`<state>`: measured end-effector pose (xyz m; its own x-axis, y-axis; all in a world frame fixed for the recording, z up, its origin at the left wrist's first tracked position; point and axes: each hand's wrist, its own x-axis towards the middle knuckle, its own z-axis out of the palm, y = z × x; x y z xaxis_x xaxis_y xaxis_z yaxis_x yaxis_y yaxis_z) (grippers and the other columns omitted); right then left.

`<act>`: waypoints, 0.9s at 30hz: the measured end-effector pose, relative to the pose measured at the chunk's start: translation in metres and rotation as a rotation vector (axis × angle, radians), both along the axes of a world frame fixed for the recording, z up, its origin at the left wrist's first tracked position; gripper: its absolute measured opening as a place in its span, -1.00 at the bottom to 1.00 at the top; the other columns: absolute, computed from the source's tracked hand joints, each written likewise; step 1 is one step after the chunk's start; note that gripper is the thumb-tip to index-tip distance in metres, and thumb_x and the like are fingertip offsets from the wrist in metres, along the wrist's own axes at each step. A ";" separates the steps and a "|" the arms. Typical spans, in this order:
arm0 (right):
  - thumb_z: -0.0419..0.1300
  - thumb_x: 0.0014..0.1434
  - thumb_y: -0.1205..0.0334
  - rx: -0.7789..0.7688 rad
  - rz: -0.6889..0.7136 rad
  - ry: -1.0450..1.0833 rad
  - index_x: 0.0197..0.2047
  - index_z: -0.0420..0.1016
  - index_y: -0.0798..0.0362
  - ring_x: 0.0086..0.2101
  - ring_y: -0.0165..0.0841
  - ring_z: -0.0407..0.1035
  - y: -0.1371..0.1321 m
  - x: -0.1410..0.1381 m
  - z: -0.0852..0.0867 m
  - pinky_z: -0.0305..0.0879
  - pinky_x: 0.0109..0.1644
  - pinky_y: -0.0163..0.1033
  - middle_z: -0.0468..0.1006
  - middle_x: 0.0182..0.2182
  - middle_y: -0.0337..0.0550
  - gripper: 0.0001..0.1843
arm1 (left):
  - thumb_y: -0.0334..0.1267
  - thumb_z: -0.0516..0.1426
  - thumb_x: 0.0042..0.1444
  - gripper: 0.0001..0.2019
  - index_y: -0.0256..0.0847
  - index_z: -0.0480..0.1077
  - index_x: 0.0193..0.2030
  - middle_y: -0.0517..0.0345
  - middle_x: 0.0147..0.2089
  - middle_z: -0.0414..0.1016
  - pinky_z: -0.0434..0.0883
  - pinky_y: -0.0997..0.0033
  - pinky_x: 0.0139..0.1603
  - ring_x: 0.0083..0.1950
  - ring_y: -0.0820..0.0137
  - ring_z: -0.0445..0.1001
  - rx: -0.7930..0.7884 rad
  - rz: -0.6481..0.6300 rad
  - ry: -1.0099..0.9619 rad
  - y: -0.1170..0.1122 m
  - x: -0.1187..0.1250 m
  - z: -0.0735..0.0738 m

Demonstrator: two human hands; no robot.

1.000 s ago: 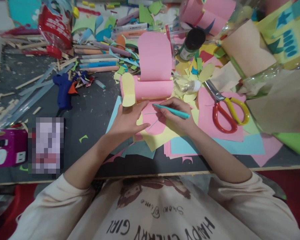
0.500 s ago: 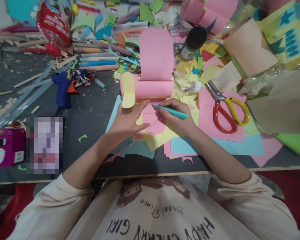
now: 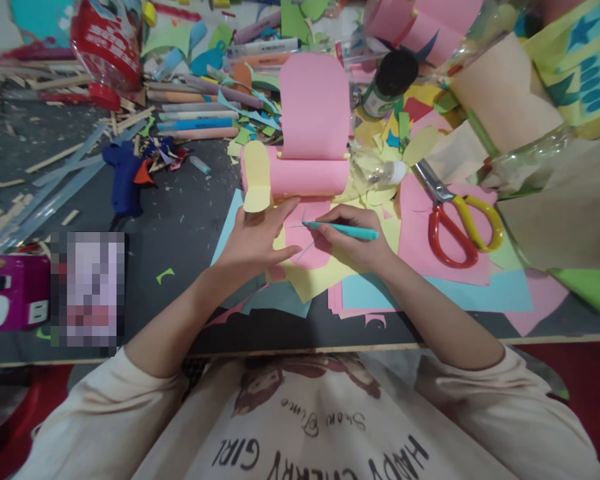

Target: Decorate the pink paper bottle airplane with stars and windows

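My right hand (image 3: 357,233) is closed around a teal marker (image 3: 353,231), its tip touching a pink paper flap (image 3: 310,252). Several thin dark lines are drawn on the flap near the tip. Lying flat with fingers spread, my left hand (image 3: 255,240) presses on the left edge of the flap. Behind both hands lies a pink paper roll (image 3: 305,176) with a yellow rounded strip (image 3: 257,175) at its left end. A pink rounded panel (image 3: 315,103) extends from the roll toward the back. Under the flap I see yellow paper (image 3: 313,285).
Red-and-yellow scissors (image 3: 455,220) lie on pink paper at the right. A blue glue gun (image 3: 125,180) and a phone (image 3: 90,287) are on the left. Markers (image 3: 197,125), a black-capped jar (image 3: 390,83), a red-labelled bottle (image 3: 107,50) and paper scraps crowd the back.
The marker tip has moved slightly down toward me, and a short line now shows above it on the pink flap. My left hand stays in place.
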<state>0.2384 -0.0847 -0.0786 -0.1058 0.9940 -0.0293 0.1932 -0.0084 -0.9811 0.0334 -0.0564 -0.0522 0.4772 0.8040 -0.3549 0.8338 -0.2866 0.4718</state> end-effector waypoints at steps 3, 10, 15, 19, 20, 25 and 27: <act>0.33 0.11 0.08 -0.002 0.013 -0.006 -0.44 0.58 0.02 -0.48 -0.36 0.46 -0.001 0.001 -0.001 0.35 -0.42 -0.25 0.63 -0.52 -0.20 -0.80 | -0.06 0.22 0.18 -0.26 -0.03 0.11 0.48 0.11 -0.10 0.49 0.21 0.02 0.28 0.01 0.11 0.45 0.002 -0.001 -0.016 0.000 -0.001 0.000; 0.32 0.11 0.03 -0.023 0.081 -0.022 -0.42 0.59 0.05 -0.53 -0.39 0.42 -0.003 0.002 -0.002 0.29 -0.46 -0.27 0.61 -0.55 -0.20 -0.75 | -0.13 0.13 0.23 -0.36 -0.06 0.18 0.45 0.12 -0.14 0.47 0.25 0.13 0.20 -0.04 0.17 0.44 0.021 -0.010 -0.047 0.000 -0.004 -0.002; 0.30 0.11 0.06 0.030 0.136 -0.031 -0.43 0.59 0.04 -0.54 -0.40 0.39 -0.004 0.002 -0.001 0.26 -0.46 -0.28 0.60 -0.57 -0.21 -0.77 | -0.19 0.09 0.22 -0.38 -0.07 0.19 0.44 0.13 -0.18 0.46 0.27 0.16 0.17 -0.09 0.21 0.43 0.032 -0.014 -0.036 0.000 -0.004 -0.002; 0.26 0.14 0.15 0.086 0.174 -0.066 -0.47 0.57 0.03 -0.55 -0.41 0.38 -0.005 0.001 0.001 0.26 -0.45 -0.28 0.59 -0.57 -0.21 -0.80 | -0.18 0.09 0.21 -0.37 -0.06 0.19 0.45 0.13 -0.18 0.45 0.27 0.14 0.16 -0.12 0.21 0.43 0.026 -0.011 -0.032 0.000 -0.004 -0.002; 0.25 0.15 0.16 0.087 0.188 -0.076 -0.47 0.57 0.03 -0.54 -0.41 0.38 -0.005 0.001 0.002 0.26 -0.44 -0.28 0.59 -0.56 -0.21 -0.79 | -0.18 0.10 0.21 -0.36 -0.05 0.19 0.45 0.13 -0.18 0.45 0.27 0.13 0.16 -0.12 0.21 0.42 0.029 -0.011 -0.033 0.001 -0.004 -0.003; 0.26 0.17 0.14 0.070 0.269 -0.071 -0.44 0.58 0.03 -0.51 -0.42 0.42 -0.008 0.003 0.005 0.28 -0.41 -0.29 0.62 -0.51 -0.21 -0.80 | -0.19 0.11 0.20 -0.37 -0.03 0.20 0.43 0.14 -0.22 0.44 0.28 0.12 0.15 -0.11 0.19 0.43 0.033 -0.016 -0.033 0.001 -0.003 -0.003; 0.27 0.18 0.15 0.059 0.296 -0.072 -0.44 0.57 0.03 -0.50 -0.42 0.42 -0.009 0.003 0.006 0.29 -0.41 -0.29 0.63 -0.50 -0.20 -0.80 | -0.19 0.10 0.19 -0.37 -0.02 0.21 0.43 0.14 -0.23 0.43 0.29 0.13 0.14 -0.11 0.19 0.43 0.035 -0.009 -0.036 0.001 -0.003 -0.003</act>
